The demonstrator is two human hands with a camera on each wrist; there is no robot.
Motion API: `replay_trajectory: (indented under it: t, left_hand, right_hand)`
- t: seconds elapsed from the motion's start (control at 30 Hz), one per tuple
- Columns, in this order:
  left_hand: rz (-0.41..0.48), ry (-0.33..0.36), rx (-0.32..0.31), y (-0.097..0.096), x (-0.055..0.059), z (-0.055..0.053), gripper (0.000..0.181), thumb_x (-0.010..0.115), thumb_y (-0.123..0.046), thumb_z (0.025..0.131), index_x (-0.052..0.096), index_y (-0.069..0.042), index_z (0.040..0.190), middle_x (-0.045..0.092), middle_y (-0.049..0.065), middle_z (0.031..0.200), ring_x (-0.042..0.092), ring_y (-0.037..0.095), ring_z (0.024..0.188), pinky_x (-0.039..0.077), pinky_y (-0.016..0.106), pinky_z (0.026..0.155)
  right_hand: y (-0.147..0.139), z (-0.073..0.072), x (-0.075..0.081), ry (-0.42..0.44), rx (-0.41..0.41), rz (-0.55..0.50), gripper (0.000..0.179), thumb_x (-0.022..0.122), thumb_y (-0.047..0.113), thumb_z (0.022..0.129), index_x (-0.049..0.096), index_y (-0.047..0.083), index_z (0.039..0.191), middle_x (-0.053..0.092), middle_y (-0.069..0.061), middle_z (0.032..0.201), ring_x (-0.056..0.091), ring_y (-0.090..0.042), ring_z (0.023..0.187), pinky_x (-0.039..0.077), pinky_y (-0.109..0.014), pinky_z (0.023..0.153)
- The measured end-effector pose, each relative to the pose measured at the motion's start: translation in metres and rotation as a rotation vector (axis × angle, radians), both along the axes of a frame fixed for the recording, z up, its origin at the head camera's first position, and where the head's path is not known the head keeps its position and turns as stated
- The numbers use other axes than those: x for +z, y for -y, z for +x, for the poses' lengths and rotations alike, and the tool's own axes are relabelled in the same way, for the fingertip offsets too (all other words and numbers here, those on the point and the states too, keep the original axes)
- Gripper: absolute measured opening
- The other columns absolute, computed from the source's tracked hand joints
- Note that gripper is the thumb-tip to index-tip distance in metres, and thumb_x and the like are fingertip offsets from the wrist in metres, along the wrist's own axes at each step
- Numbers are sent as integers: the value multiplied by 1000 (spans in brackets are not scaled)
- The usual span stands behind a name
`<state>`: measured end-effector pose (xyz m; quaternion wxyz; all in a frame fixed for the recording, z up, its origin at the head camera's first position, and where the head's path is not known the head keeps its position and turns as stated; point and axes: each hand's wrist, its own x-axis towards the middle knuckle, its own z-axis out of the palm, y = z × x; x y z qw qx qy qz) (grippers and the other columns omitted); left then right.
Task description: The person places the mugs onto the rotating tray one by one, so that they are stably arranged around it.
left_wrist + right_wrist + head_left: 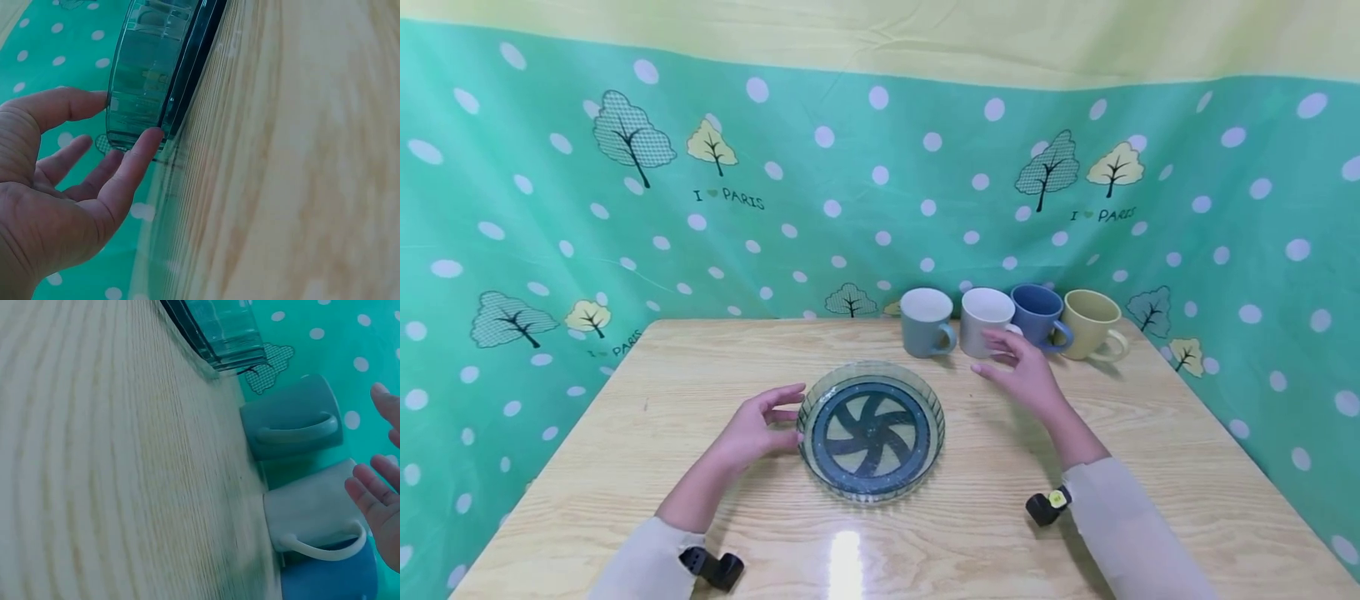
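Observation:
A round clear-glass dish (935, 417) with fluted walls sits on the table, and in its base shows a dark blue ring with curved spokes (871, 435). At its left side is my left hand (756, 429), thumb and fingers spread, fingertips right at the glass wall (140, 81). My right hand (1026, 377) is held in the air with fingers apart and nothing between them. It overlaps the white mug (981, 321) in the head view. In the right wrist view its fingers (369, 490) appear beside that white mug (312, 506).
Along the back edge of the table (700, 358) stand a grey-green mug (921, 329) left of the white one, then a blue mug (1033, 312) and a yellow mug (1082, 329) to the right. A green dotted cloth (820, 242) hangs behind and at the sides.

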<state>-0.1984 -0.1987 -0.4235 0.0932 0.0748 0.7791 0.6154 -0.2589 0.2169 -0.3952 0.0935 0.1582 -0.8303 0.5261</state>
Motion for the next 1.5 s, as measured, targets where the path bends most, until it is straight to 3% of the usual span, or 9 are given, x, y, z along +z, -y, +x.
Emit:
replay_trajectory:
  t: [0.27, 0.47, 0.8, 1.07, 1.33, 1.5]
  left_hand:
    - [28, 44, -48, -2, 0, -3, 85, 74, 7, 73, 37, -4, 149, 40, 20, 149, 46, 41, 127, 55, 38, 90]
    - [52, 83, -129, -4, 0, -9, 85, 73, 5, 76, 33, -2, 150, 32, 19, 154, 41, 43, 132, 56, 39, 88]
    - [-66, 49, -167, -1, -2, -10, 87, 80, -5, 78, 33, -6, 151, 31, 18, 155, 37, 42, 136, 46, 42, 102]
    - [-45, 56, -161, 2, -5, -8, 88, 80, -4, 77, 33, -6, 151, 31, 18, 155, 37, 42, 135, 50, 39, 98]
    - [-45, 56, -154, 5, -6, -7, 88, 80, -4, 77, 33, -5, 151, 31, 19, 155, 38, 43, 134, 50, 39, 97]
    - [-50, 54, -147, 5, -6, -6, 87, 80, -4, 77, 34, -5, 150, 31, 19, 155, 38, 43, 134, 49, 39, 98]
  right_hand:
    - [8, -16, 1, 15, -15, 46, 57, 74, 8, 87, 51, -2, 138, 54, -24, 134, 56, -38, 118, 51, -46, 95]
    - [10, -31, -4, 28, -32, 54, 58, 74, 13, 88, 50, -1, 139, 53, -23, 137, 56, -41, 118, 51, -46, 95]
    - [28, -41, -14, 98, -79, 46, 59, 73, 19, 89, 50, 5, 142, 54, -18, 138, 58, -35, 117, 55, -42, 89]
    - [45, -45, -23, 87, -193, -88, 51, 78, 17, 85, 61, 7, 132, 65, -15, 123, 61, -31, 111, 54, -41, 90]
    - [56, -52, -34, 39, -272, -220, 42, 78, 8, 83, 67, 2, 123, 70, -17, 112, 66, -25, 101, 56, -22, 79]
    - [62, -53, -36, 50, -315, -316, 37, 76, 2, 83, 68, -1, 119, 69, -20, 111, 67, -17, 95, 57, -20, 73]
